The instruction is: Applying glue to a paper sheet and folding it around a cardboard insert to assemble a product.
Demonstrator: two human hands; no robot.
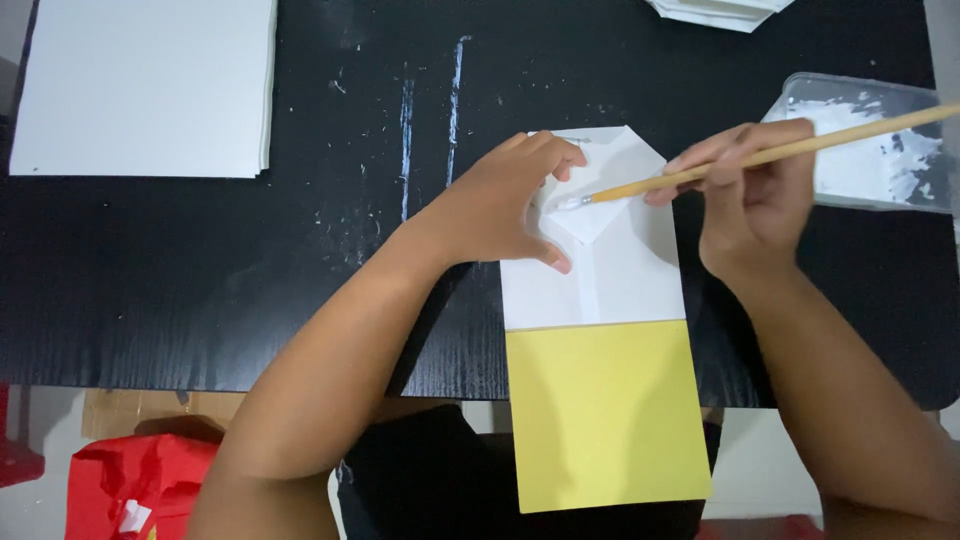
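A folded sheet of paper [630, 280], white at the top and yellow [605, 410] at the bottom, lies on the black table [200, 270] and overhangs its near edge. My left hand [505, 200] presses flat on the white upper left part, fingers spread. My right hand [750, 195] grips a thin wooden brush [760, 157] like a pen. The brush tip touches the white folded flap just beside my left fingers.
A stack of white sheets [145, 85] lies at the far left. A clear plastic tray with white paste [870, 150] sits at the right. More white folded paper [715, 12] shows at the top edge. White smears streak the table. A red bag [130, 485] sits below.
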